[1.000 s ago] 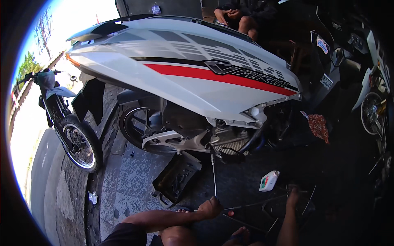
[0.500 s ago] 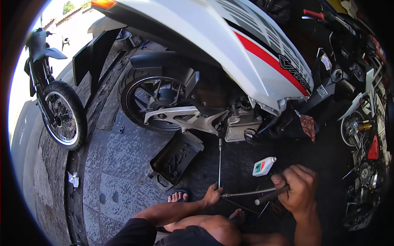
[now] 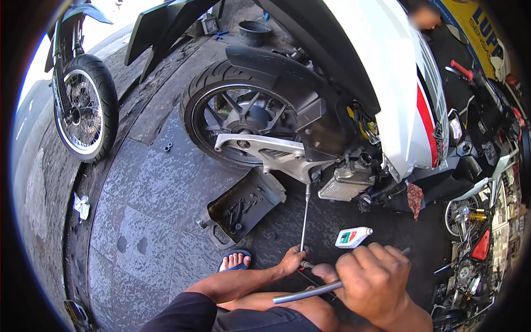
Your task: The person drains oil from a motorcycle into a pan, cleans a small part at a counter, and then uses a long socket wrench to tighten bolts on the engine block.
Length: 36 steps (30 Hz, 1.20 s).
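Observation:
My left hand is closed round the lower end of a long socket extension bar. The bar's upper end meets a bolt at the end of a silver bracket beside the scooter's rear wheel. Next to that hand shows the head of a wrench; its handle is mostly hidden. My right hand makes a fist round a grey metal pipe, whose near end sticks out toward my knee. The white scooter bodywork with its red stripe hangs over the work.
A black tray with loose bolts lies left of the bar. To the right is a white bottle. A dark basin stands at the back. Another motorcycle wheel is far left; motorcycle parts line the right. A person appears at the back.
My right hand has moved left and a little down, and the pipe's near end has swung left. My left hand stays on the extension bar. The view has shifted, bringing the rear wheel closer.

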Motion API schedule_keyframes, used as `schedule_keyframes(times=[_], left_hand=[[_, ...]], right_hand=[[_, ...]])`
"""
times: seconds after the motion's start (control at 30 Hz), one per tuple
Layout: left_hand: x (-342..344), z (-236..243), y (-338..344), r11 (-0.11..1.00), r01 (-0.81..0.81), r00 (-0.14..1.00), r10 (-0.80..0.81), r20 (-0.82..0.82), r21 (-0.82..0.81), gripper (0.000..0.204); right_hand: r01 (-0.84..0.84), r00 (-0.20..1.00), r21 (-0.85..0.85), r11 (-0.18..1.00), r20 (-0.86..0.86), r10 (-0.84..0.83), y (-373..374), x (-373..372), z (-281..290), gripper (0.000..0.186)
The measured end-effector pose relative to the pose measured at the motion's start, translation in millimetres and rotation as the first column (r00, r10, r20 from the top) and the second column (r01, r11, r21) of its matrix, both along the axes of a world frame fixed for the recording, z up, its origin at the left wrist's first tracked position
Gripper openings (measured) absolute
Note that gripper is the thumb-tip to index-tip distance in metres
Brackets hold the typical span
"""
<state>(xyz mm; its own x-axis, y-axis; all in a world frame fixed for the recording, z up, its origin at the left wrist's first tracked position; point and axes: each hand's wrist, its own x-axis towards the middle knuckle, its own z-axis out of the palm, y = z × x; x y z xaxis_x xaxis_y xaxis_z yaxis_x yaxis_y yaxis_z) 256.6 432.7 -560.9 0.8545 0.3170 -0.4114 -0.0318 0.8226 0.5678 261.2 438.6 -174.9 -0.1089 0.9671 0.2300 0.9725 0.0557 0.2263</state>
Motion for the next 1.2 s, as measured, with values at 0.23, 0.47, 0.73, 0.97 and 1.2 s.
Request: schedule_keyframes(times=[0.23, 0.47, 0.73, 0.97, 1.2], left_hand=[[4, -11, -6, 0.993, -0.034, 0.983, 0.053, 0.177, -0.109, 0.01], [3, -30, -1, 0.978, -0.026, 0.969, 0.076, 0.236, -0.208, 0.009], [8, -41, -9, 0.955, 0.012, 0.957, 0.075, 0.28, -0.295, 0.009], [8, -41, -8, 0.957, -0.003, 0.964, 0.081, 0.254, -0.291, 0.01], [8, 0, -12, 0.953, 0.047, 0.986, 0.005, 0.168, -0.3, 0.011]], right_hand=[[-0.031, 0.997, -0.104, 0.994, -0.078, 0.023, 22, -39, -8, 0.026], [-0.14, 0.983, -0.15, 0.979, -0.141, 0.119, 50, -52, -12, 0.05], [-0.157, 0.986, -0.187, 0.97, 0.023, 0.164, 71, -73, -57, 0.02], [-0.234, 0.962, -0.225, 0.946, -0.197, 0.191, 82, -98, -75, 0.018], [-0.287, 0.927, -0.281, 0.916, -0.321, 0.192, 81, -105, -95, 0.018]])
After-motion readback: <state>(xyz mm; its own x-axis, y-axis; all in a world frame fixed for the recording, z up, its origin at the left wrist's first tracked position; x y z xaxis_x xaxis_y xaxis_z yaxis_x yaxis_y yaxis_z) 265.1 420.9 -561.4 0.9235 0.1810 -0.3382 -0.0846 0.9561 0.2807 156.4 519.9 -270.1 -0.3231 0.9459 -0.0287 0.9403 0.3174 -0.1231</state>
